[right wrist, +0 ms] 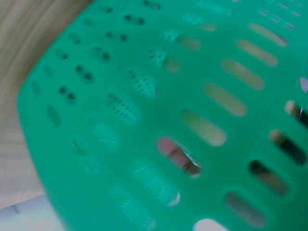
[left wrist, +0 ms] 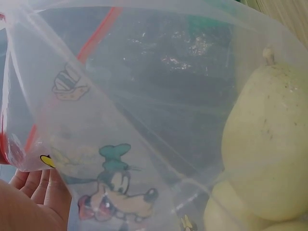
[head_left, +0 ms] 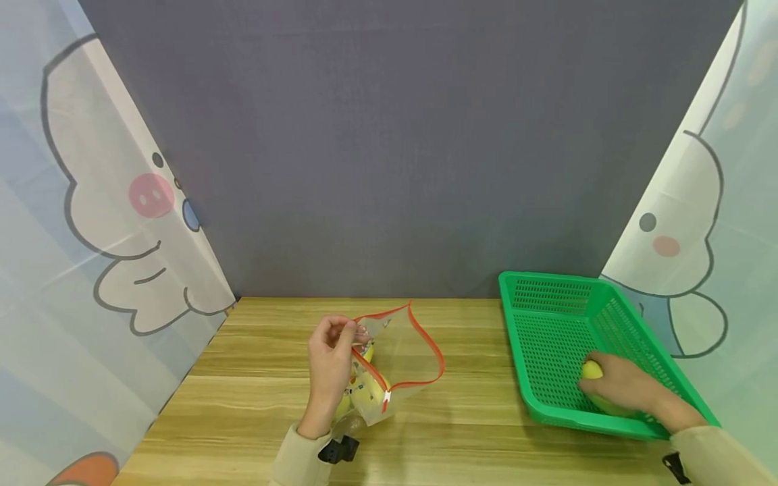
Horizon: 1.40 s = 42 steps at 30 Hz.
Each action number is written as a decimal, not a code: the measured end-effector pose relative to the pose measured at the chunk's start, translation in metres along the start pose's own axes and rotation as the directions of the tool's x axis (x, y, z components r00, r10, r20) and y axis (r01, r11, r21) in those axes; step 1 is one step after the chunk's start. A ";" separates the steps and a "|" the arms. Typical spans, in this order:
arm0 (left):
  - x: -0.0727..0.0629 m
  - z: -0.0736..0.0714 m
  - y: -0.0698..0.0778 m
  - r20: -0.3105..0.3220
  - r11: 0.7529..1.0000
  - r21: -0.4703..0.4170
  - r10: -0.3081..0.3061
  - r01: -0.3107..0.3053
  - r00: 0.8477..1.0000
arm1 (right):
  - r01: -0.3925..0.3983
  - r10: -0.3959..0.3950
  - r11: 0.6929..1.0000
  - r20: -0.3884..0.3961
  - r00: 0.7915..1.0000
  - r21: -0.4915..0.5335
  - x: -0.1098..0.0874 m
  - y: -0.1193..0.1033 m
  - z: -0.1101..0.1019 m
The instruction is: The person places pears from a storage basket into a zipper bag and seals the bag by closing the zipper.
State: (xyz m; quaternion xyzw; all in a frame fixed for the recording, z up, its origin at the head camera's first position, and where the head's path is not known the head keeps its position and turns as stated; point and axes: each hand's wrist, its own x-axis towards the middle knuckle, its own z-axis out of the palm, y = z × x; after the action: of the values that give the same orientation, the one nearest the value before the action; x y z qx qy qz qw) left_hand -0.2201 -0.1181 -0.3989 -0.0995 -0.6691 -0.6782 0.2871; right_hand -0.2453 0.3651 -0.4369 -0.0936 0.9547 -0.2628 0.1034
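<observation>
Pear [head_left: 592, 370] lies in the grip of the right hand [head_left: 626, 385], low in the green basket [head_left: 516, 351] toward the right edge of the surface [head_left: 474, 418]. The left hand [head_left: 329, 364] pinches the zip bag [head_left: 407, 358] nearer the left edge, its mouth gaping. A steady pinch would best hold that opening; the basket's wall stands in the way, and pears [left wrist: 267, 139] inside the bag narrow the room.

Left hand [head_left: 330, 351] pinching; right hand [head_left: 623, 383] curled in grip, well apart (back upward).
</observation>
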 end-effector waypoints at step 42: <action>-0.003 -0.003 0.002 0.003 1.000 -0.012 0.003 -0.003 1.000 | 0.178 -0.160 0.981 -0.197 0.967 0.076 0.004 -0.116 -0.008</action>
State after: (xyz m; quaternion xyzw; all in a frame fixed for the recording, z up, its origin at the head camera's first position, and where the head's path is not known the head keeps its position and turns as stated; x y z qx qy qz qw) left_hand -0.2157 -0.1198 -0.3993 -0.1033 -0.6652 -0.6817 0.2865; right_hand -0.2365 0.2701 -0.3706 -0.1441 0.9355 -0.3225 -0.0067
